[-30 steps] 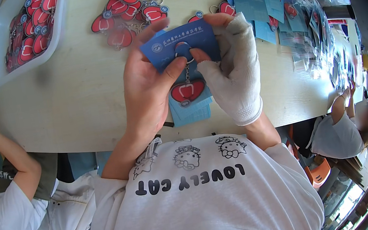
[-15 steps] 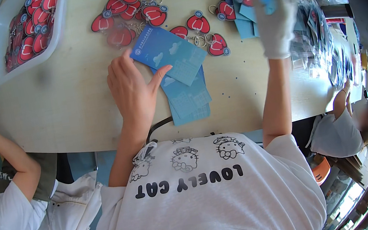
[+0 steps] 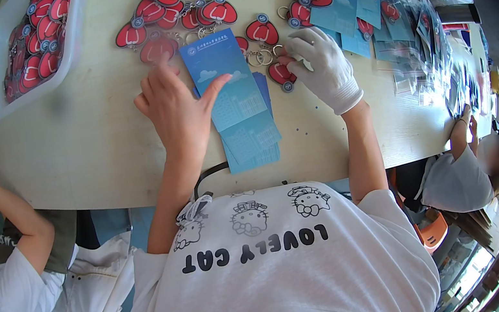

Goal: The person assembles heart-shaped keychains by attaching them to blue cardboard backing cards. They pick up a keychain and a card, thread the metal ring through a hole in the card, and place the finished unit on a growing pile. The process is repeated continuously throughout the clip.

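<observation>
My bare left hand (image 3: 176, 112) is open beside a stack of blue printed cards (image 3: 252, 142). Its thumb stretches over the top blue card (image 3: 220, 72), while the other fingers are raised toward a blurred red keychain (image 3: 158, 47). My right hand (image 3: 324, 72), in a white glove, pinches a red flip-flop-shaped keychain (image 3: 281, 73) at its edge, right of the cards. Another red keychain (image 3: 261, 32) lies just behind it, near some metal rings (image 3: 259, 58). A heap of similar keychains (image 3: 172, 15) spreads behind the left hand.
A white plastic bin (image 3: 69, 70) of red keychains stands at the far left. Blue cards with keychains (image 3: 336, 2) pile up at the far right, next to clear plastic bags (image 3: 420, 57). One person (image 3: 22, 283) sits left, another (image 3: 462, 181) right.
My right hand has come back from the card pile at the right to the loose keychain. The top blue card has turned from slanted to nearly straight. The pinched keychain has shifted slightly.
</observation>
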`<state>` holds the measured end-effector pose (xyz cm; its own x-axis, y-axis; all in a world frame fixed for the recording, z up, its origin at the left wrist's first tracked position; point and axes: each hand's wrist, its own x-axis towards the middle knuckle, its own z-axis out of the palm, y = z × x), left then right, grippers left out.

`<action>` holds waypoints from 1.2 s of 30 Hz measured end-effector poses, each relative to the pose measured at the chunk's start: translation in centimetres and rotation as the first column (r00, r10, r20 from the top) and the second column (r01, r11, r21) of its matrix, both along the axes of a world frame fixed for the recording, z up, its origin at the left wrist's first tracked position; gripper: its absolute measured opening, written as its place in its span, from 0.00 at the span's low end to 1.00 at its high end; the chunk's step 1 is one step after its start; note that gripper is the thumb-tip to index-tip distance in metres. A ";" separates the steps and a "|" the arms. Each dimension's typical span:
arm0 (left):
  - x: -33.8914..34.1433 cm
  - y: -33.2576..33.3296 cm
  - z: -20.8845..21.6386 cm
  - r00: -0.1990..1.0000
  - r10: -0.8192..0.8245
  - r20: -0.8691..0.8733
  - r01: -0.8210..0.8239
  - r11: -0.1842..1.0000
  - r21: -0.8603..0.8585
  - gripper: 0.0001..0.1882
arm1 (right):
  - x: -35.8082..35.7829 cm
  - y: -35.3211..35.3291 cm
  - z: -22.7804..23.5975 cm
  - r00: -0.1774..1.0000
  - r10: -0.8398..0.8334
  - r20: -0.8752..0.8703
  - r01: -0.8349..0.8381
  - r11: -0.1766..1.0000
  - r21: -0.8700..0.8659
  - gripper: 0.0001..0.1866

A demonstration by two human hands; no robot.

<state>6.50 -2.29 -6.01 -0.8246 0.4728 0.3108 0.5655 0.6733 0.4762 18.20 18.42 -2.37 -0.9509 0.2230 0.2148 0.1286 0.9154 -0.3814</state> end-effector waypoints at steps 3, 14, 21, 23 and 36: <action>0.0 1.1 0.1 1.000 -0.031 -0.001 0.031 0.999 0.015 0.42 | -0.1 0.2 0.0 0.997 0.053 -0.064 -0.052 0.998 0.025 0.10; -1.5 -0.3 3.2 0.795 -0.210 0.569 -0.071 0.900 0.431 0.12 | 0.7 -0.5 2.4 0.945 -0.181 -0.271 -0.095 0.642 -0.761 0.04; 0.5 -1.2 4.4 0.656 -0.496 0.569 -0.177 0.632 0.755 0.07 | 0.6 -3.7 5.1 0.985 -0.074 -0.157 -0.061 0.700 -0.712 0.08; 1.5 -0.8 5.3 0.700 -0.432 0.569 -0.195 0.651 0.733 0.06 | -0.2 -5.3 5.8 0.984 -0.045 -0.170 -0.093 0.685 -0.722 0.09; 1.7 -1.5 2.5 0.896 -0.363 0.256 0.162 0.803 0.573 0.10 | -1.9 -7.0 3.6 0.981 -0.169 -0.098 0.041 0.665 -0.745 0.09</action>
